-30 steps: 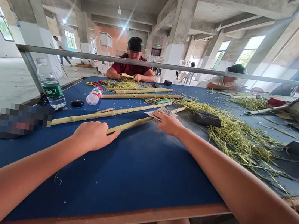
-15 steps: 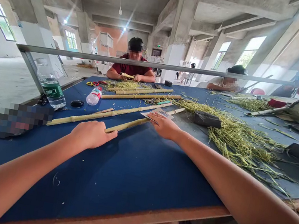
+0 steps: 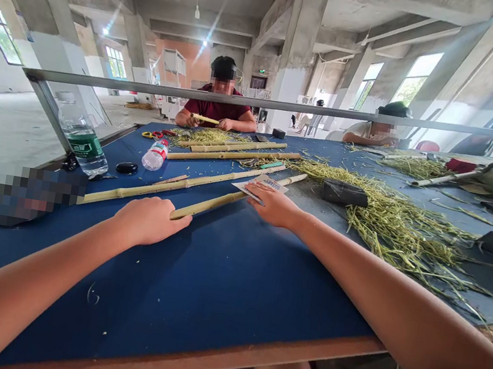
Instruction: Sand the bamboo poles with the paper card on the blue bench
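Observation:
My left hand (image 3: pixel 147 220) is closed round the near end of a bamboo pole (image 3: pixel 210 205), which slants away to the right over the table. Farther along it, my right hand (image 3: pixel 274 204) presses a sheet of sandpaper (image 3: pixel 270 182), printed side up, against the pole. The sheet lies across the bamboo, and the fingers partly cover it. Past the sheet, the pole's far end shows again. A second, longer bamboo pole (image 3: pixel 171 186) lies just behind, roughly alongside.
More bamboo poles (image 3: pixel 236 157) lie farther back. Yellow-green shavings (image 3: pixel 389 226) spread at the right around a dark block (image 3: pixel 344 193). At the left are a large water bottle (image 3: pixel 86 143), a small bottle (image 3: pixel 155 154) and a black round object (image 3: pixel 127 168). A co-worker (image 3: pixel 219 102) sits opposite.
Both hands keep their hold on the pole and sandpaper, with hardly any shift. The view has tilted slightly. The co-worker opposite has raised the piece in their hands a little.

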Available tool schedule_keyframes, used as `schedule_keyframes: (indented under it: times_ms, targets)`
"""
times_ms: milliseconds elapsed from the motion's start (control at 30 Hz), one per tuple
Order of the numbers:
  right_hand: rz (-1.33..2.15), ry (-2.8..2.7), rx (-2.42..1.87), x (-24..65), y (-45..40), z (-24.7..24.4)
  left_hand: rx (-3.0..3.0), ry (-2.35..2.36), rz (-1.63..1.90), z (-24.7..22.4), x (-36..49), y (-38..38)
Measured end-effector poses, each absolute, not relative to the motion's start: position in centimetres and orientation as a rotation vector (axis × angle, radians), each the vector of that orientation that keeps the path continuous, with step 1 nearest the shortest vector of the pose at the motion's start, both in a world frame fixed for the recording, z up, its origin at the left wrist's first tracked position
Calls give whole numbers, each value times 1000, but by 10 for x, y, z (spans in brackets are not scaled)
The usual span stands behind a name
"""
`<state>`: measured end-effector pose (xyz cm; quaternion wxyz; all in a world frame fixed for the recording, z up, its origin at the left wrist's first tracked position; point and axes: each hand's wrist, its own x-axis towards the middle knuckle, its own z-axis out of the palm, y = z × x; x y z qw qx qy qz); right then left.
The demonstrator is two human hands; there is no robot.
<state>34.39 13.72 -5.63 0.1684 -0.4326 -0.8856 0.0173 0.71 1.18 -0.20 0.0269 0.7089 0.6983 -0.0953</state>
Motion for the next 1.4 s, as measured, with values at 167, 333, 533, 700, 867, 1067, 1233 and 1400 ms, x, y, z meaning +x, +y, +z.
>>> schedule_keyframes:
  times_ms: [167,333,533,700,867,1067,1233,1400]
  targets:
    - [48,-2551,-1209,346,134,-58,2271,2073,-319,-5,-4,7]
    - [69,-2599,-1266,343,129,-57,2270,2064,-333,-3,-4,6]
    - [95,-2592,-1270,343,131,-59,2245,2089,-341,-2,-4,6]
    - [89,-2599,-1267,343,130,-58,2268,2076,-345,-3,-5,6]
    - [87,-2586,-1251,343,130,-58,2249,2072,-343,-1,-3,5]
    - [64,-2599,-1247,344,131,-59,2251,2069,-365,1,-1,3]
    - [94,-2592,-1242,345,133,-59,2242,2073,-355,2,0,3]
    - [84,-2604,-1220,347,134,-59,2255,2050,-316,0,-4,4]
